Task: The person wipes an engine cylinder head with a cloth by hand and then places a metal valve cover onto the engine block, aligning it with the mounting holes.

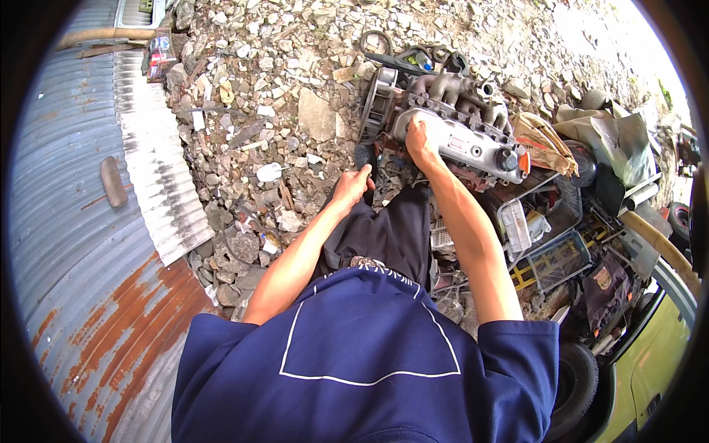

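Sheeting: where the left of the frame bows toward its rim, corrugated metal sheets (66, 184) lie, grey-blue above, rust-stained below.
Block: one, oblong, brownish (114, 181), resting on the sheets.
Strip: one, pale and corrugated (159, 162), dark-stained, right of the block.
Ground: broken stones (258, 74), loose, filling the upper middle.
Left hand (354, 186): near centre, over dark trousers (378, 232); fingers curled beside a dark object (364, 153); whether they grasp it, cannot tell.
Right hand (421, 144): upper centre, against the left part of the silver cover (461, 142); fingers bent; whether they grip anything, cannot tell.
Engine: one, upper centre to right, lying aslant among the scrap; the silver cover on top, manifold pipes (447, 87) behind, black cap (507, 158) at its right end.
Sack: one, brown, torn (543, 139), just right of the engine.
Tyre: one, black (574, 387), lower right.
Panel: one, yellow-green (650, 354), far lower right.
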The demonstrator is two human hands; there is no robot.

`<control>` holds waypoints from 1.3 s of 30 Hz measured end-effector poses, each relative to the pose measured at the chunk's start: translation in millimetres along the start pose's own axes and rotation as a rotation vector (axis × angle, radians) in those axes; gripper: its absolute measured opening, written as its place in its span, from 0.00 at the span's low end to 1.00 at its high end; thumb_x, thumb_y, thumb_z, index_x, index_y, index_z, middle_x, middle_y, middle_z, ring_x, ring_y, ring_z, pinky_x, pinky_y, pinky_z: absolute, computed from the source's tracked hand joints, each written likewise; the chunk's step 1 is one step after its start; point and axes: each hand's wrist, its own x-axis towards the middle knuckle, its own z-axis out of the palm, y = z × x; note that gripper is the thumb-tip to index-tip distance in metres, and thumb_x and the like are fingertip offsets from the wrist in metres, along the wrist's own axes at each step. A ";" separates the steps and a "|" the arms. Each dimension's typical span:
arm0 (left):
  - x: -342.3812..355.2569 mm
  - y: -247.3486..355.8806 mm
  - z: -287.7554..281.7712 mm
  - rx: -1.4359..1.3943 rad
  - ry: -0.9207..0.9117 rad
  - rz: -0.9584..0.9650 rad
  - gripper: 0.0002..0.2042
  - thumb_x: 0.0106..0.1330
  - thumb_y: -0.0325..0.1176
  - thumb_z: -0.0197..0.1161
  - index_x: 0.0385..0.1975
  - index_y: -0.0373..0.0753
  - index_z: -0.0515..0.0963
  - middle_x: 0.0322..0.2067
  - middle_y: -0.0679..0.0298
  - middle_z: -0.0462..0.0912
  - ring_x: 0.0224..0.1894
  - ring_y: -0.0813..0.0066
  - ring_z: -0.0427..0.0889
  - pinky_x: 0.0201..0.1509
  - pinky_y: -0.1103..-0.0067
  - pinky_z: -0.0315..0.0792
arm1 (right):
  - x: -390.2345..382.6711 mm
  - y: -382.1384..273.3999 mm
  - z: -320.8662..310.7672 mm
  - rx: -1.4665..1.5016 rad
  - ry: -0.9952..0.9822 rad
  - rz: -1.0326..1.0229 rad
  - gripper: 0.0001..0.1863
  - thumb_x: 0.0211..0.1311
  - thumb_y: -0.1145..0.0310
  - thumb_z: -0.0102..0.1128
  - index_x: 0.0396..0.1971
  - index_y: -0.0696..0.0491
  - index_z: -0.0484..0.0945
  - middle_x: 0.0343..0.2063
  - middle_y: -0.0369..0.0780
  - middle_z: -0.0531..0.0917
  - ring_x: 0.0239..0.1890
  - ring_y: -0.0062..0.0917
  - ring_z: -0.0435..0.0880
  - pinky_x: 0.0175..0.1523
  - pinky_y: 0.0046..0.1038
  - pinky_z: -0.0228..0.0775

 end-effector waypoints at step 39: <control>59.7 35.9 11.9 0.681 0.089 0.458 0.17 0.62 0.43 0.60 0.50 0.47 0.78 0.16 0.69 0.77 0.20 0.73 0.76 0.29 0.73 0.71 | -28.6 20.2 -13.4 0.753 0.148 0.208 0.12 0.57 0.73 0.65 0.42 0.58 0.79 0.34 0.47 0.86 0.38 0.36 0.86 0.45 0.33 0.76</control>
